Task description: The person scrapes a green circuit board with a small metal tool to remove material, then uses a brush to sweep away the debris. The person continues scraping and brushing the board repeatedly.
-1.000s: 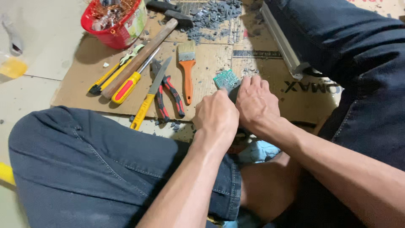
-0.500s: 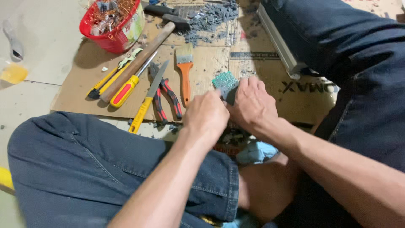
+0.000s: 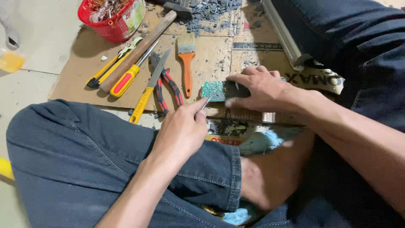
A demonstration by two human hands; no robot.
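My right hand (image 3: 258,88) grips a small green circuit board (image 3: 213,90) with a dark block on it, pressing it down on the cardboard sheet (image 3: 84,71). My left hand (image 3: 182,130) is closed on a thin metal tool (image 3: 206,102) whose tip touches the board's near edge. The tool's handle is hidden inside my fist. I sit on the floor with my jeans-clad left knee (image 3: 76,152) raised in front and a bare foot (image 3: 270,173) below my right forearm.
On the cardboard lie a wooden-handled hammer (image 3: 139,48), yellow utility knives (image 3: 147,86), a red-and-yellow screwdriver (image 3: 126,78), red pliers (image 3: 164,86) and an orange paintbrush (image 3: 187,63). A red basket (image 3: 110,17) of scrap stands at the back left, beside grey debris (image 3: 211,10). A metal rail (image 3: 282,36) lies right.
My hands have moved apart. The left hand drew back toward my knee with the thin tool, uncovering the green board, which the right hand still presses down.
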